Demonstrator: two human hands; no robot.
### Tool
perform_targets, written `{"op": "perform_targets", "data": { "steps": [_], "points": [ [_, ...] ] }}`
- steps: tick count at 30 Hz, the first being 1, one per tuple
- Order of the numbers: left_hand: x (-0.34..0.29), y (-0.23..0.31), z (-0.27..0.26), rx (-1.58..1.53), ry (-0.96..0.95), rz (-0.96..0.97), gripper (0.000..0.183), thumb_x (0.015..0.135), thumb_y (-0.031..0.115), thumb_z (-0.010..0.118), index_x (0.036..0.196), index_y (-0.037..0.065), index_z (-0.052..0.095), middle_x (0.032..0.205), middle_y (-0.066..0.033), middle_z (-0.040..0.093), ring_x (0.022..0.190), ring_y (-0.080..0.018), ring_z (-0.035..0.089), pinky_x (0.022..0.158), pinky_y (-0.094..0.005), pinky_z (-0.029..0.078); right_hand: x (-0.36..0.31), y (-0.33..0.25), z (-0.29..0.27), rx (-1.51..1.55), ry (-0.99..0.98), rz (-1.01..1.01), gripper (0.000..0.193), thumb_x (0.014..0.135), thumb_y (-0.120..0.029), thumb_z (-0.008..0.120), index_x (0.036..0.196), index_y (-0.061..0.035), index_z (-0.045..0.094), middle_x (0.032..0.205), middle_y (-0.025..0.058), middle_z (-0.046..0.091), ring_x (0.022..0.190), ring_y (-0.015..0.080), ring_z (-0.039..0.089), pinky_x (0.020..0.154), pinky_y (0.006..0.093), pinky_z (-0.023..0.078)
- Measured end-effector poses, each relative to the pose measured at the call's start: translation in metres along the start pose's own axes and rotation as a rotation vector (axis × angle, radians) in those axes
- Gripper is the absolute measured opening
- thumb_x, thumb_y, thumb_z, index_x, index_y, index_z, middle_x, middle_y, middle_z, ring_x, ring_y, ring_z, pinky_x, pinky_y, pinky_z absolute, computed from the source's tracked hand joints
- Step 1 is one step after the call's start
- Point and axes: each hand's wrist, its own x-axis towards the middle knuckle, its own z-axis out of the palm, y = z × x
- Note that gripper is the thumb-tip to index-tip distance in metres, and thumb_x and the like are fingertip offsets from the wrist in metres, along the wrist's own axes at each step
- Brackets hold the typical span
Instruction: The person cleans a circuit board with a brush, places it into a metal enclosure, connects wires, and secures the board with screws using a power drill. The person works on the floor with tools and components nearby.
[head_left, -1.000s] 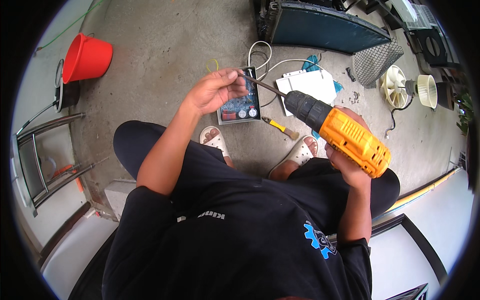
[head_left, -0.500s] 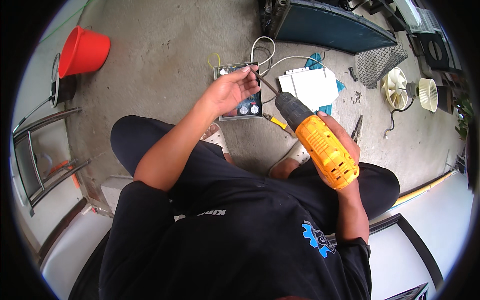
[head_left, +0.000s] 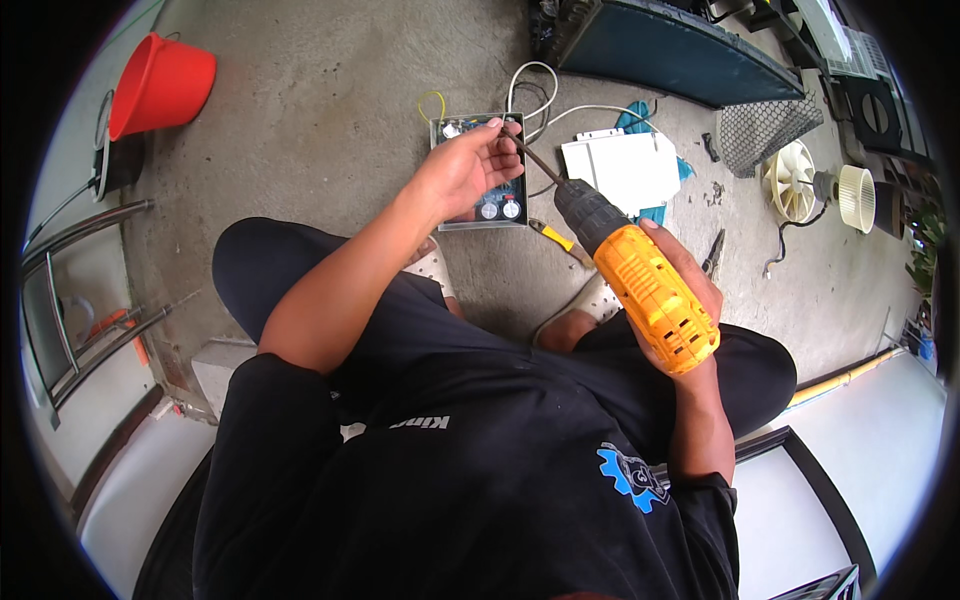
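Note:
My right hand (head_left: 690, 275) is wrapped round a yellow and black cordless drill (head_left: 655, 295), which points up and to the left. A long dark bit (head_left: 533, 157) runs from its chuck. At the bit's tip, the thumb and forefinger of my left hand (head_left: 465, 172) are pinched together; anything small between them is hidden. Below that hand lies an open grey box (head_left: 483, 225) with a circuit board (head_left: 500, 202) and round white-topped parts inside. My left hand hides much of the board.
Right of the box lie a white panel (head_left: 625, 170) on blue cloth, a yellow-handled tool (head_left: 553, 236), pliers (head_left: 714, 252) and loose screws (head_left: 715, 193). Beyond are a cream fan (head_left: 790, 180), a dark finned unit (head_left: 675, 50) and, far left, a red bucket (head_left: 160, 88).
The view has shifted a little, so the box and bucket sit slightly higher. My hands and the drill keep nearly the same pose, with the left fingers still at the bit's tip.

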Motion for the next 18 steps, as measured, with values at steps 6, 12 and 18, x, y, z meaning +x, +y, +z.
{"op": "perform_targets", "data": {
  "steps": [6, 12, 18],
  "points": [
    [-0.001, 0.002, 0.002, 0.036, 0.008, 0.017, 0.031, 0.109, 0.030, 0.057, 0.122, 0.003, 0.067, 0.091, -0.0001, 0.066, 0.089, -0.0153, 0.066, 0.088, -0.0342, 0.058, -0.005, -0.003, 0.002, 0.012, -0.027, 0.100, 0.056, 0.087, -0.008, 0.079, 0.140, -0.0041, 0.062, 0.126, 0.0107, 0.073, 0.110, 0.0219, 0.072, 0.095, 0.0281, 0.053],
    [-0.006, 0.003, 0.012, 0.018, 0.092, 0.011, 0.031, 0.109, 0.029, 0.056, 0.123, 0.003, 0.067, 0.098, -0.0026, 0.067, 0.095, -0.0174, 0.065, 0.094, -0.0363, 0.056, -0.008, -0.002, 0.005, 0.096, 0.021, 0.112, 0.054, 0.090, -0.009, 0.078, 0.142, -0.0077, 0.063, 0.121, 0.0059, 0.074, 0.106, 0.0146, 0.071, 0.092, 0.0250, 0.053],
    [-0.013, 0.003, 0.026, -0.169, 0.071, 0.093, 0.029, 0.109, 0.025, 0.055, 0.124, 0.002, 0.062, 0.112, -0.0074, 0.066, 0.105, -0.0214, 0.064, 0.103, -0.0414, 0.053, -0.011, -0.006, 0.013, 0.126, 0.061, 0.159, 0.045, 0.094, -0.014, 0.077, 0.138, -0.0143, 0.066, 0.106, 0.0006, 0.073, 0.091, 0.0086, 0.069, 0.083, 0.0222, 0.053]
  ]
}}
